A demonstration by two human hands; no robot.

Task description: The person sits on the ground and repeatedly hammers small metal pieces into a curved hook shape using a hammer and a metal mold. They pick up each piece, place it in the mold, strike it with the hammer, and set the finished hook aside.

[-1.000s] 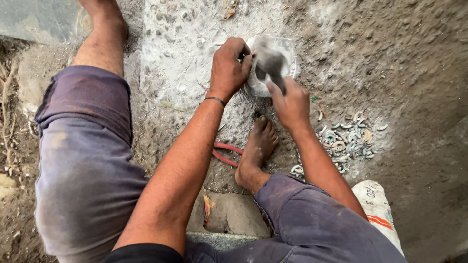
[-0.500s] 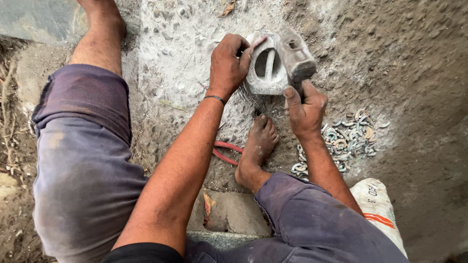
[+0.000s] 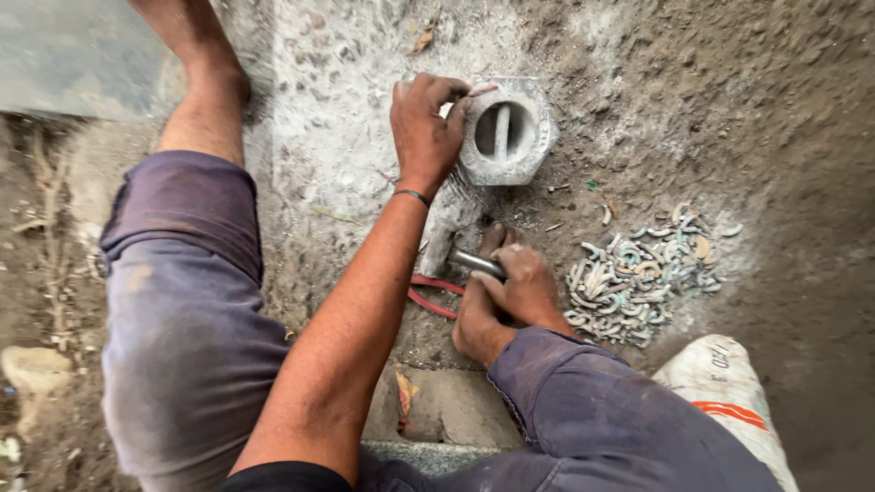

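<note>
- Far left lie a grey slab point(image 3: 64, 55) and dry roots point(image 3: 50, 246) on the dirt.
- The left knee point(image 3: 182, 301) in dusty purple cloth is bent, with the bare foot beyond it on the pale concrete point(image 3: 310, 118).
- The left hand point(image 3: 424, 128) reaches across the concrete with fingers curled; thumb and forefinger pinch something small and pale at the rim of the block, but what it is cannot be made out.
- The block point(image 3: 509, 132) is a grey, roughly hexagonal piece with a round hollow and an upright bar across that hollow. It sits on the ground just right of the left hand, touching its fingertips.
- A red-handled tool point(image 3: 433, 296) lies on the dirt below, beside the right foot.
- The right hand point(image 3: 519, 287) is clenched around a short metal rod point(image 3: 476, 264) whose long axis runs left and slightly up, its free end pointing away from the block.
- The block lies straight up-frame from the right hand, apart from it; the left hand is the nearer one.
- Right of that sits a pile of greenish curved scraps point(image 3: 643, 273).
- A white sack point(image 3: 729, 383) stands at lower right.
</note>
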